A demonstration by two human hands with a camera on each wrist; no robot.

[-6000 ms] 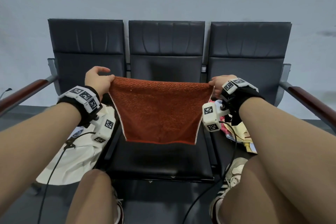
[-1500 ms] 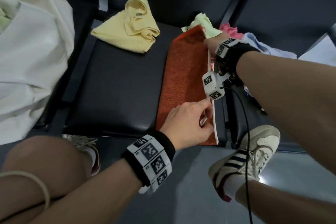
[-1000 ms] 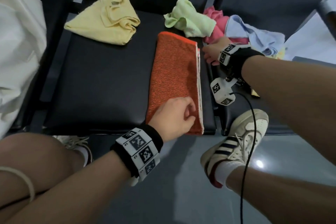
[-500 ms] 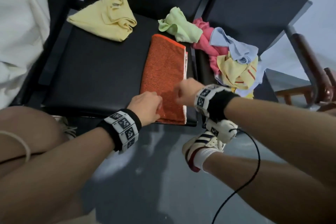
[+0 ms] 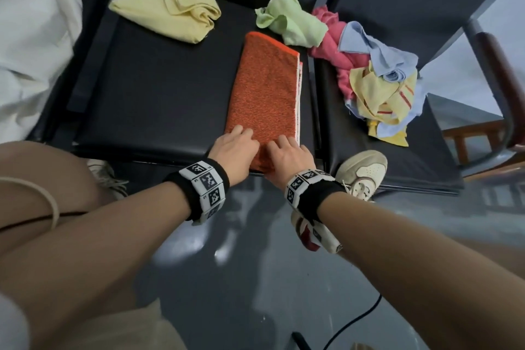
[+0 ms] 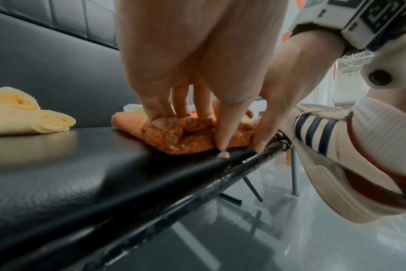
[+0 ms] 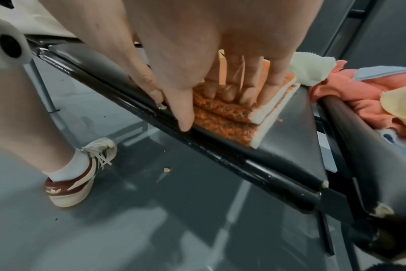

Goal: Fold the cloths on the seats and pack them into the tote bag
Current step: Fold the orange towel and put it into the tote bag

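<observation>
No brand name or readable writing shows anywhere; the only markings are the black-and-white square code tags on the wristbands (image 5: 206, 185) and the dark stripes on the side of a cream sneaker (image 6: 325, 135).

The orange cloth (image 5: 265, 94) lies folded into a long strip on the right part of the middle seat (image 5: 159, 94), its near end at the seat's front edge. The left hand (image 5: 234, 150) and the right hand (image 5: 287, 158) sit side by side on that near end. In both wrist views the fingers curl down over the top of the cloth while the thumbs sit at its front edge, so each hand pinches the folded layers. A white backing shows along the cloth's right edge.

At the back of the same seat lies a crumpled pale yellow cloth (image 5: 173, 6), well apart from the orange one. A light green cloth (image 5: 292, 23) lies just beyond the orange strip's far end. On the right seat (image 5: 397, 162) is a heap: a pink cloth (image 5: 332, 45), a pale blue cloth (image 5: 369, 48) and a yellow cloth with red stripes (image 5: 380, 99). The cream tote bag (image 5: 31, 37) lies on the left seat.

The seats are black padded leatherette on a dark metal frame, with a wooden armrest (image 5: 500, 71) at the right. The floor (image 5: 255, 293) is glossy grey.
</observation>
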